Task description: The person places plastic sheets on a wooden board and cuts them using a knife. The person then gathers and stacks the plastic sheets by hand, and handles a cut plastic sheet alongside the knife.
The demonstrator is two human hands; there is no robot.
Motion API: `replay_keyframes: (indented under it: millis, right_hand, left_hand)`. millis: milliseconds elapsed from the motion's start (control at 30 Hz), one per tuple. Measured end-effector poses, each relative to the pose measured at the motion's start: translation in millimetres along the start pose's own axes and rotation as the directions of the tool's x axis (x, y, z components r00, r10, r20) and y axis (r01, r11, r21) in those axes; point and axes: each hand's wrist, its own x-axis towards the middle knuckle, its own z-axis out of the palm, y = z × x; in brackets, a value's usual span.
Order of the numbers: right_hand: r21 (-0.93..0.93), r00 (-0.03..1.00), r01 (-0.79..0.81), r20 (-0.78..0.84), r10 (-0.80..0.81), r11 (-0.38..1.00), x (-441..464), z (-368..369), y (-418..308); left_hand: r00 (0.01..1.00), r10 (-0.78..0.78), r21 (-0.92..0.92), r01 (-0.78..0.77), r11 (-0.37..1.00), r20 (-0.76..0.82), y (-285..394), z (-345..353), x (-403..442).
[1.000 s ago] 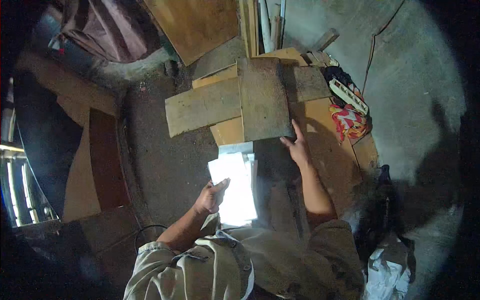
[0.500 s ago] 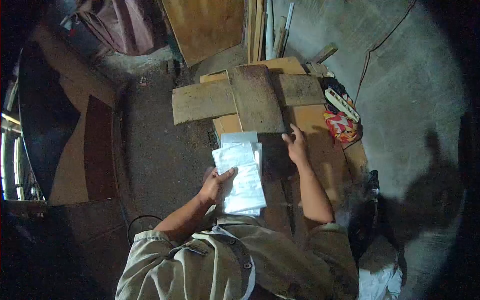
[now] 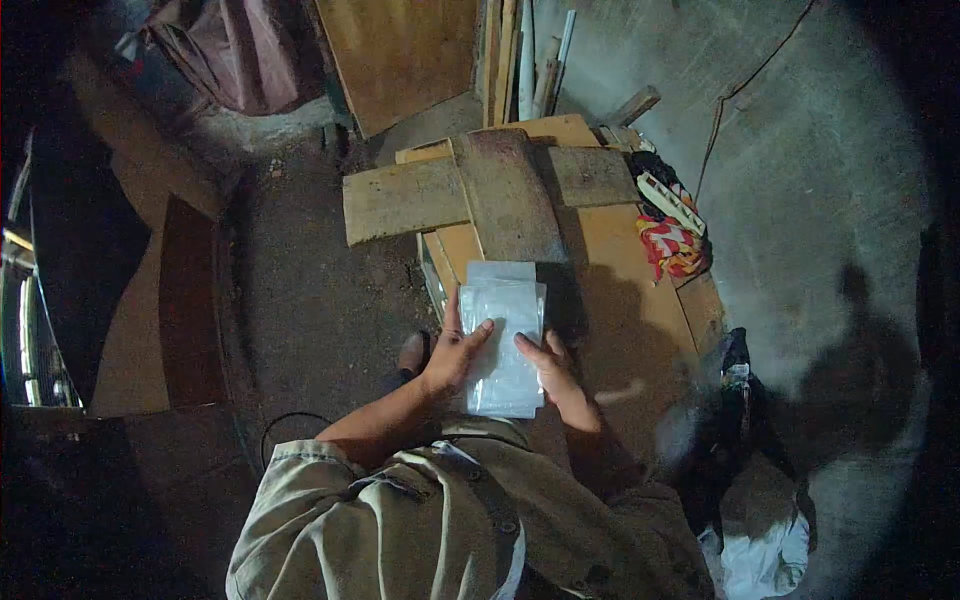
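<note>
Whitish, glossy plastic sheets (image 3: pixel 505 375) form an uneven-edged stack, gripped from opposite sides by 2 hands (image 3: pixel 454 360).

Pale slotted strip (image 3: pixel 671 203) lay by a red-and-yellow patterned cloth (image 3: pixel 672 248), right side. Dark cord (image 3: pixel 722 110) ran down the grey wall (image 3: pixel 810 170). Brownish drape (image 3: pixel 255 55) hung in folds, upper left. Crumpled white bundle (image 3: pixel 765 558), lower right.

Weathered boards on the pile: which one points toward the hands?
The dark-stained middle board: its near end faces the plastic stack, while the left board part and right board part lie crosswise.
</note>
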Motion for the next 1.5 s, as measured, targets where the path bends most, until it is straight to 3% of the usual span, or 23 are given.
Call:
replay_keyframes:
  millis: [100, 200, 267, 400, 467, 500, 567, 633, 667, 733, 767, 800, 867, 933, 1000, 1067, 1133, 1267, 1333, 1433, 1467, 1500]
  right_hand:
    - [0.049, 1.0, -0.024, 0.018, 0.023, 0.999, 2, -3, 0]
    - [0.024, 0.998, -0.06, -0.003, 0.061, 0.998, 4, -5, -4]
    - [0.199, 0.998, 0.026, 0.044, -0.036, 0.98, 3, -5, -12]
    - [0.219, 0.996, 0.086, -0.03, -0.081, 0.972, -3, -18, -24]
    - [0.254, 0.995, 0.052, -0.092, -0.03, 0.966, 1, -41, -15]
    - [0.251, 0.987, 0.044, -0.158, -0.004, 0.967, 1, -53, -15]
    - [0.248, 0.974, 0.036, -0.228, 0.023, 0.968, 9, -88, -6]
    - [0.272, 0.929, 0.206, -0.356, -0.1, 0.94, 22, -120, 9]
    - [0.271, 0.928, 0.206, -0.357, -0.101, 0.94, 19, -131, 12]
    - [0.479, 0.957, 0.117, -0.289, 0.031, 0.87, 7, -131, -13]
    - [0.444, 0.957, 0.113, -0.291, 0.024, 0.889, -2, -122, -30]
    - [0.44, 0.957, 0.116, -0.289, 0.018, 0.891, -3, -125, -30]
    - [0.561, 0.979, 0.081, -0.202, 0.041, 0.824, -14, -133, -26]
    - [0.551, 0.973, 0.069, -0.22, 0.065, 0.832, -14, -155, -4]
    - [0.549, 0.981, 0.015, -0.168, 0.093, 0.836, -13, -172, 13]
    - [0.542, 0.97, -0.005, -0.202, 0.135, 0.841, -15, -183, 27]
    - [0.499, 0.94, 0.019, -0.303, 0.154, 0.866, -21, -184, 31]
    - [0.24, 0.818, 0.032, -0.564, 0.112, 0.97, -26, -198, 48]
    - [0.181, 0.779, -0.016, -0.614, 0.125, 0.983, -27, -185, 35]
    - [0.344, 0.796, -0.058, -0.55, 0.251, 0.937, -34, -143, -15]
    - [0.345, 0.795, -0.06, -0.551, 0.254, 0.937, -26, -162, 8]
    - [0.442, 0.877, 0.013, -0.436, 0.202, 0.897, -12, -195, 45]
  left_hand:
    - [0.997, 0.058, 0.191, -0.065, 0.979, 0.043, -3, 3, 4]
    - [0.996, 0.064, 0.207, -0.075, 0.976, 0.059, 6, 15, 2]
    - [0.993, 0.089, 0.247, -0.106, 0.963, 0.08, -25, -5, 18]
    - [0.989, 0.082, 0.232, -0.109, 0.967, 0.125, -2, 9, 14]
    - [0.98, -0.19, 0.275, 0.165, 0.947, 0.065, 10, 6, 16]
    - [0.991, -0.132, 0.397, 0.13, 0.908, -0.023, 9, 5, 19]
    - [0.995, -0.087, 0.387, 0.1, 0.917, -0.051, -15, -19, 43]
    - [0.989, -0.02, 0.327, 0.067, 0.943, -0.145, -21, -23, 61]
    - [0.99, -0.02, 0.327, 0.066, 0.943, -0.143, -23, -24, 73]
    - [0.983, -0.008, 0.434, 0.088, 0.897, -0.184, -29, -26, 102]
    - [0.982, -0.079, 0.214, 0.115, 0.97, -0.17, -31, -25, 112]
    - [0.983, -0.074, 0.211, 0.11, 0.971, -0.168, -32, -26, 125]
    - [0.948, -0.118, 0.369, 0.228, 0.901, -0.297, -34, -25, 148]
    - [0.942, -0.091, 0.351, 0.208, 0.913, -0.322, -20, -12, 148]
    - [0.907, -0.102, 0.443, 0.296, 0.846, -0.409, -10, -6, 150]
    - [0.94, -0.126, 0.384, 0.249, 0.889, -0.318, -14, -15, 156]
    - [0.942, -0.227, 0.366, 0.307, 0.878, -0.245, 13, -3, 141]
    - [0.946, -0.19, 0.325, 0.273, 0.905, -0.264, -17, -24, 160]
    - [0.948, -0.157, 0.488, 0.279, 0.827, -0.277, -21, -26, 164]
    - [0.929, -0.199, 0.419, 0.323, 0.849, -0.313, -1, -9, 149]
    - [0.928, -0.202, 0.419, 0.326, 0.848, -0.314, -3, -11, 149]
    - [0.93, -0.197, 0.432, 0.322, 0.842, -0.31, -7, -15, 151]
